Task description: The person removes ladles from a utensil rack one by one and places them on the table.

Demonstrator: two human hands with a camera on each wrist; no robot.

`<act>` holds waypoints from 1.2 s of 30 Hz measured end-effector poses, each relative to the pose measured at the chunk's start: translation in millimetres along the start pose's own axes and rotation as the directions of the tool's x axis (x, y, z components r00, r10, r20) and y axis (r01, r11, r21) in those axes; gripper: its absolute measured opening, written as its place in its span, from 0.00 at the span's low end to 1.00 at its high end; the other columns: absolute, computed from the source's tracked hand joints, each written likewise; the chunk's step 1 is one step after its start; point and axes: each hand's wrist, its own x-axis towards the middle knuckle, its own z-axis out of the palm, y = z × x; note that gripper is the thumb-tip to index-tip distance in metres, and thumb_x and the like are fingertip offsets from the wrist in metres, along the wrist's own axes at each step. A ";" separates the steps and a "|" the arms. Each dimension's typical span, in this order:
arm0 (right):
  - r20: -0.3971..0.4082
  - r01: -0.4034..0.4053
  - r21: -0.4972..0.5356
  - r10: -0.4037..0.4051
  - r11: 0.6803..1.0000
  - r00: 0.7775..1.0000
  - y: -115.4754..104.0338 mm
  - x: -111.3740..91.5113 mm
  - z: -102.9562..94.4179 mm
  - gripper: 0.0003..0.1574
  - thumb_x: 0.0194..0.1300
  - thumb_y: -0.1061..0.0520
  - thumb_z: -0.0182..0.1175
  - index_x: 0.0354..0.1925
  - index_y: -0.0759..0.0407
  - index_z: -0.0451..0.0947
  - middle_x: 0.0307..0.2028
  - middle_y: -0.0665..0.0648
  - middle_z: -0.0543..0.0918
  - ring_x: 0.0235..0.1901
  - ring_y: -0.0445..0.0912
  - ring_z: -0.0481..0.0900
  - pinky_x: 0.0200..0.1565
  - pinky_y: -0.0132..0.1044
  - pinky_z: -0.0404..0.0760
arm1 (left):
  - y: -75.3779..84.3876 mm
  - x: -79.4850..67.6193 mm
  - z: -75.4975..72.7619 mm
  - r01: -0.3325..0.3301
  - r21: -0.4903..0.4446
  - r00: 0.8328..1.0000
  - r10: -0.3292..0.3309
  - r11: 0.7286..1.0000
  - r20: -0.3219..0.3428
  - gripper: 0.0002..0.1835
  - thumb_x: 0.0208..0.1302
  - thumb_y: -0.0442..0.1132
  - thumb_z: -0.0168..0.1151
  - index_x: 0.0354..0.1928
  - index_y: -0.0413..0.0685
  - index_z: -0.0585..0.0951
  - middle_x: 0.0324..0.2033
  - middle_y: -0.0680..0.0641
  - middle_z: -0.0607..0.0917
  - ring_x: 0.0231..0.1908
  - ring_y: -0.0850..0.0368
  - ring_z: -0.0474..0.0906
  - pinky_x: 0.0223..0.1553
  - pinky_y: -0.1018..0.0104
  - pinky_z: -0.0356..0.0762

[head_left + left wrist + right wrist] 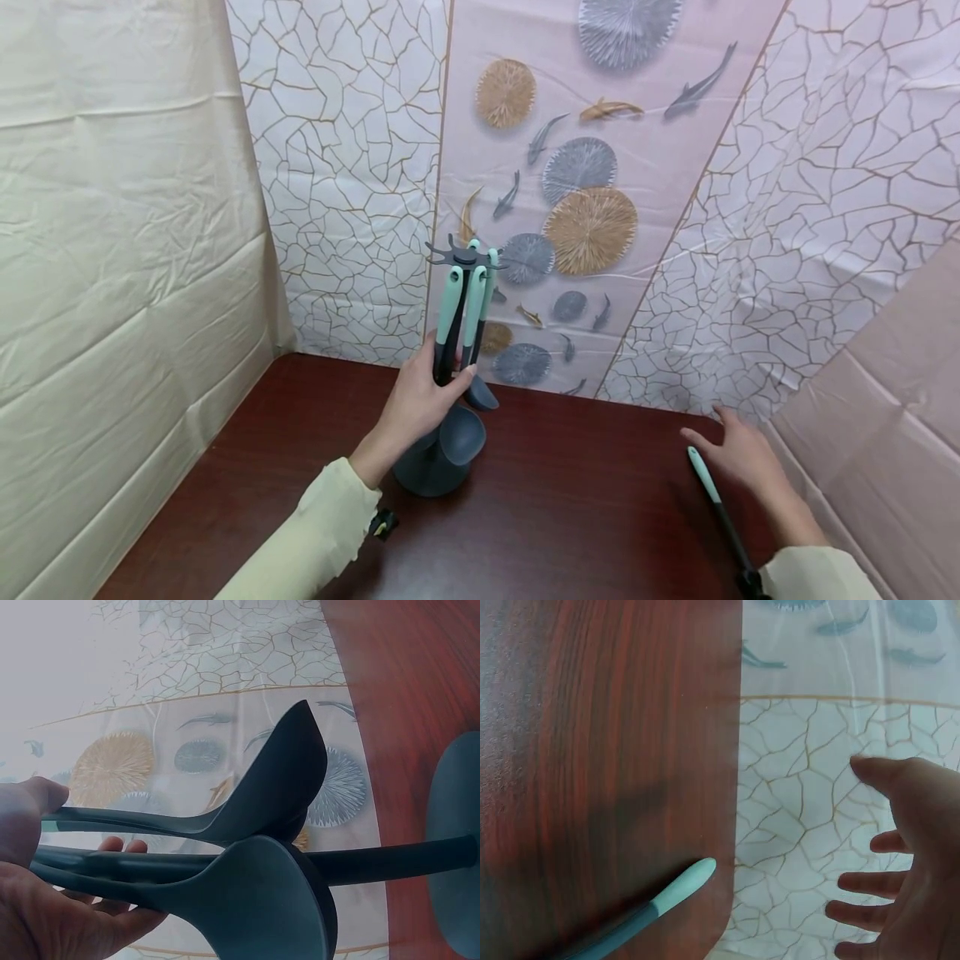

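Note:
My left hand (416, 400) grips the upright dark pole of a utensil stand (431, 477), together with the shafts of the utensils hung round it. Mint-green handles (450, 304) hang from the hooked top (465, 257) of the stand. A ladle (462, 435) with a dark grey bowl hangs low near the base; in the left wrist view another deep utensil head (281, 772) sits behind it. At the right, my right hand (742, 454) has its fingers spread, holding nothing. It hovers beside a utensil with a mint-green and black handle (703, 472), whose head is out of view.
The dark red-brown table (570, 500) carries the stand at its left-middle and the loose utensil at its right. A patterned cloth (345, 167) hangs behind the table's back edge. Plain cloth walls (135, 292) close in both sides.

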 end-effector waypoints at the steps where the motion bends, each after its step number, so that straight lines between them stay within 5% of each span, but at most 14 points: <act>1: -0.004 -0.004 -0.012 0.004 1.000 1.000 -2.4 0.7 -0.7 0.65 0.74 0.26 0.56 0.75 0.80 0.54 0.67 0.87 0.65 0.61 0.84 0.66 0.56 0.76 0.70 | 0.0 0.0 0.2 -0.001 0.001 1.000 0.001 1.000 0.002 0.22 0.74 0.52 0.67 0.60 0.50 0.72 0.42 0.50 0.81 0.41 0.52 0.81 0.45 0.51 0.80; 10: -0.151 0.020 -0.049 -0.027 0.999 0.988 -23.7 5.1 0.9 0.68 0.68 0.20 0.58 0.80 0.69 0.55 0.70 0.81 0.64 0.61 0.84 0.66 0.54 0.83 0.64 | -1.2 0.4 -0.3 -0.002 0.004 1.000 0.002 1.000 0.008 0.21 0.74 0.52 0.67 0.58 0.50 0.73 0.42 0.44 0.83 0.40 0.52 0.80 0.45 0.51 0.80; 17: -0.188 0.046 -0.027 -0.050 0.999 0.981 -33.4 7.5 -0.7 0.67 0.69 0.22 0.59 0.83 0.65 0.50 0.72 0.83 0.61 0.68 0.81 0.59 0.61 0.85 0.49 | -0.2 0.3 0.1 0.002 0.015 1.000 -0.002 1.000 0.003 0.23 0.74 0.51 0.67 0.59 0.46 0.73 0.42 0.45 0.82 0.40 0.52 0.80 0.45 0.50 0.80; 36: -0.249 0.166 -0.007 -0.163 0.986 0.955 -69.1 7.4 -9.3 0.64 0.68 0.26 0.63 0.84 0.59 0.51 0.75 0.79 0.60 0.72 0.77 0.57 0.64 0.82 0.49 | -2.1 -0.6 2.2 -0.008 0.010 1.000 0.008 1.000 -0.007 0.21 0.74 0.52 0.67 0.57 0.48 0.73 0.40 0.43 0.82 0.38 0.51 0.79 0.43 0.51 0.78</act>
